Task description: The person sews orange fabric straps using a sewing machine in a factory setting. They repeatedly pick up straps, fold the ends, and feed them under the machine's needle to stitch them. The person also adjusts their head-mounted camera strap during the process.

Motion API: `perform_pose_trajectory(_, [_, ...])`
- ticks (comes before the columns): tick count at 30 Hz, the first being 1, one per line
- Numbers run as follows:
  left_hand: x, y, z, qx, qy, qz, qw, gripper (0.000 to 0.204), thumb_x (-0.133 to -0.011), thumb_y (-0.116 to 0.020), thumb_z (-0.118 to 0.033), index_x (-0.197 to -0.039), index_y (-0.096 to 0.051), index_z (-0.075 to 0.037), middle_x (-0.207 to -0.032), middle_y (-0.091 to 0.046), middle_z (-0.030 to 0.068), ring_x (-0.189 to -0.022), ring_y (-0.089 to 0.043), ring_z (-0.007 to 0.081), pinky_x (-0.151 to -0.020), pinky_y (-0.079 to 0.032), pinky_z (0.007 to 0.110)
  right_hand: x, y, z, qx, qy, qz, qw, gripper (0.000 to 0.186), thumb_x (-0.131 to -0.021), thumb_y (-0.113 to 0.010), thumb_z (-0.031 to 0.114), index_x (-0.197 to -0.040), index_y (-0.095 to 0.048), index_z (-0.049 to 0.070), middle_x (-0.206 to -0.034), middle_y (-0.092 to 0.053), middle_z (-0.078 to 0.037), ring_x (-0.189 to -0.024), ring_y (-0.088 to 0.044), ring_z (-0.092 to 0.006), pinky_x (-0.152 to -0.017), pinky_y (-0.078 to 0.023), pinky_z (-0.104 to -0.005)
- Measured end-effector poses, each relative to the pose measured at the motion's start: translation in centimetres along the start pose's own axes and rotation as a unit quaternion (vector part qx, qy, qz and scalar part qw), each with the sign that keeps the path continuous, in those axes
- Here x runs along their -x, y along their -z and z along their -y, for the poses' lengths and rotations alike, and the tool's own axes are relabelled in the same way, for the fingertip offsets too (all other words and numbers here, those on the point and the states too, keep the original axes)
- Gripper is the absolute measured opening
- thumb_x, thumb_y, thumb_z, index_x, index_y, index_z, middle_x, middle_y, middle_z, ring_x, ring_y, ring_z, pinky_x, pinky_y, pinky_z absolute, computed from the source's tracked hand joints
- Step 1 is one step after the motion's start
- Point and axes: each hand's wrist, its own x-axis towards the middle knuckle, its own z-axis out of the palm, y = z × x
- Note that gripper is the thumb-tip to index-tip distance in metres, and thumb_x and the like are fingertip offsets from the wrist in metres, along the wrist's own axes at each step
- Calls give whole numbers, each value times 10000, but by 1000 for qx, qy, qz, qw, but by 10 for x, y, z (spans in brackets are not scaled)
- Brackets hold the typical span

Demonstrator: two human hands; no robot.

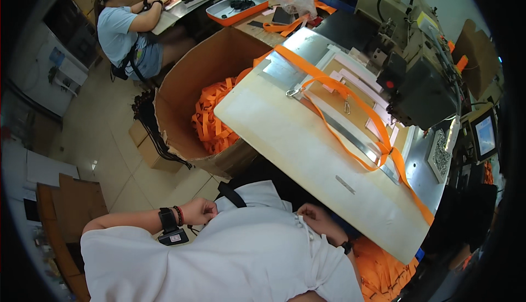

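Beside my waist, my left hand [198, 211] is closed, its fingertips pinching the edge of my white shirt [230, 247]. At the shirt's other side my right hand [319, 220] has its fingers curled against the cloth, also closed on it. Neither hand touches the work table [285, 121]. On that table lies an orange strap [350, 91], looped and crossed over itself, one tail running down to the near right edge. Metal clips [293, 92] sit along it. A flat jig with pink strips [359, 83] lies underneath, below a dark machine head [422, 91].
Left of the table stands a large cardboard box [186, 66] holding heaped orange straps [215, 121]. More orange straps [383, 266] hang below the table's near right. A tray of small metal parts [438, 157] and a screen [485, 134] are at right. Another person [118, 33] sits working far left.
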Motion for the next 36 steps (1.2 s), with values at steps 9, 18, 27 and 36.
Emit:
perform_pose_trajectory(9, [5,4,-22,-99,-71,-60,991,63,-823,-700,-99,-827,-684,-38,-751,-710,79,-692,-691,204,-662,-533,311,8,8,30,31,-112,43,992,187,-858,-607,-33,-1040,-627,5,-931,-655,-38,-870,-611,-111,-818,-499,-254])
perform_pose_trajectory(18, [-36,-6,-15,-57,-67,-110,990,156,-768,-762,-168,-776,-701,-25,-699,-700,88,-638,-690,203,-626,-541,300,-13,-12,35,95,-129,13,987,236,-787,-612,-80,-1009,-617,2,-891,-637,-50,-817,-610,-140,-786,-508,-264])
perform_pose_trajectory(27, [-52,1,-33,31,-87,-162,982,92,-809,-744,-56,-787,-695,18,-717,-692,122,-624,-665,188,-590,-522,302,-1,-36,54,203,-152,-269,929,125,-831,-703,84,-847,-639,-22,-728,-642,-83,-669,-623,-158,-668,-510,-276])
perform_pose_trajectory(36, [-28,17,-48,-22,-200,-163,966,163,-823,-784,-122,-791,-674,-6,-716,-634,112,-588,-626,223,-540,-506,322,37,-29,82,215,136,-187,949,137,-791,-767,40,-854,-645,29,-748,-647,-88,-663,-638,-199,-586,-499,-300])
